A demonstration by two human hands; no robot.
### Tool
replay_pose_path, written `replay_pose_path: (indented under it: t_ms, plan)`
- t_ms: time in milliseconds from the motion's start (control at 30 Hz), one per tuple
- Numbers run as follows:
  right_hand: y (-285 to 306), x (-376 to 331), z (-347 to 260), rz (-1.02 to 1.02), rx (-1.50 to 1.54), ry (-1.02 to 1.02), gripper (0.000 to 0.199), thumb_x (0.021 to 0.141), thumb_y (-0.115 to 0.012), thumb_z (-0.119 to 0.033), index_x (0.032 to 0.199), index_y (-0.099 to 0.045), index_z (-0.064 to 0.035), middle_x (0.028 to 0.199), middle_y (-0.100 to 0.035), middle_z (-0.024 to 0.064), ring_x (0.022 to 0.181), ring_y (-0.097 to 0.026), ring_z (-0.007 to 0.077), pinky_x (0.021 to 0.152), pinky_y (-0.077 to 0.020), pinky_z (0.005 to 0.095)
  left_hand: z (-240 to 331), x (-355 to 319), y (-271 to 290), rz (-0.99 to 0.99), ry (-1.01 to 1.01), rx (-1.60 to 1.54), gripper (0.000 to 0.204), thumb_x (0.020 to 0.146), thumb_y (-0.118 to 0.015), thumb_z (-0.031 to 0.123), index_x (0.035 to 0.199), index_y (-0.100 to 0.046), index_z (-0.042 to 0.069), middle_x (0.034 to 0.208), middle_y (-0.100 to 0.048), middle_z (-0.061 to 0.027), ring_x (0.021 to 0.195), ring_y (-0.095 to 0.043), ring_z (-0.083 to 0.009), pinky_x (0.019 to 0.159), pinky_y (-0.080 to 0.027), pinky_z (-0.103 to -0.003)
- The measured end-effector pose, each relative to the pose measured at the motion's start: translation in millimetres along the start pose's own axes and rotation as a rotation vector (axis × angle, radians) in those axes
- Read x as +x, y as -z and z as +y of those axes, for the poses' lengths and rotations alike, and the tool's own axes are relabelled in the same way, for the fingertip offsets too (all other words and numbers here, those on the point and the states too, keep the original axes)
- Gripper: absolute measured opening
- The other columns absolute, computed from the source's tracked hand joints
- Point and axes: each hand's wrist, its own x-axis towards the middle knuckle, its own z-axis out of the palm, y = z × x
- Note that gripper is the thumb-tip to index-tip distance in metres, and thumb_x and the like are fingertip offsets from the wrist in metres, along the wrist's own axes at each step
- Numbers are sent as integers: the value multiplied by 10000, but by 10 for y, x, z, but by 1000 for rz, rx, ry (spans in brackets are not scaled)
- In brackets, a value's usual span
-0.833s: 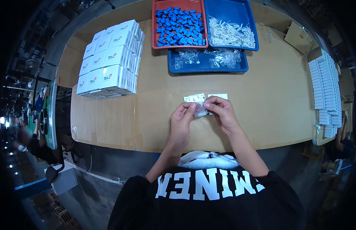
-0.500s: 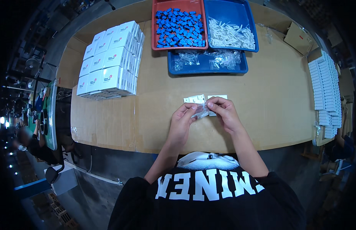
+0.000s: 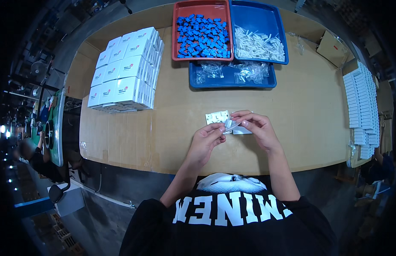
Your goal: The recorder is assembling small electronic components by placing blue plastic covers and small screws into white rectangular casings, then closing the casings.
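Between my two hands is a small clear plastic bag (image 3: 232, 126) with something pale inside that I cannot make out. My left hand (image 3: 208, 141) pinches its left end between thumb and fingers. My right hand (image 3: 260, 129) grips the other end with thumb and forefinger. Just beyond the fingers, a white plastic plate (image 3: 216, 117) with small cut-outs lies flat on the cardboard-covered table. A second white piece (image 3: 242, 131) lies beside it, mostly hidden under my right hand.
Stacked white boxes (image 3: 121, 70) stand at the left. A red tray (image 3: 202, 58) of blue parts and a blue tray (image 3: 285, 51) of white sticks rest over another blue tray (image 3: 232, 84) holding clear bags. More white boxes (image 3: 360, 100) line the right edge. A person (image 3: 40, 160) sits far left.
Both hands have come slightly nearer to me with the bag, and its pale contents show more. The view has shifted a little, so the trays and boxes sit lower.
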Motion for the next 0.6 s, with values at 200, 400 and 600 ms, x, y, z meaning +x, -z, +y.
replay_pose_path:
  t_ms: [200, 400, 600]
  plan:
    - [30, -32, 53, 71, 151, -164, 193, 976, -676, -39, 1161, -706, 4, 1244, -701, 114, 1123, -662, 171, 953, -542, 314, -22, 14, -99, 92, -222, 188, 263, 1003, -674, 82, 1239, -663, -32, 1104, -712, -80, 970, -667, -124, 897, -549, -271]
    - [-153, 14, 84, 14, -6, -199, 375, 914, -726, 31, 1275, -626, 3, 1082, -688, 50, 1007, -672, 106, 881, -545, 244, -87, 35, -110, 94, -296, 153, 214, 992, -655, 11, 1199, -659, -44, 1110, -706, -93, 999, -676, -130, 905, -556, -272]
    - [-253, 36, 148, 16, 41, -240, 378, 911, -721, 37, 1275, -618, 13, 1073, -684, 49, 1001, -672, 112, 878, -547, 241, -156, 76, -77, 115, -361, 136, 154, 973, -647, -43, 1124, -630, -23, 1064, -678, -77, 970, -671, -122, 889, -545, -252]
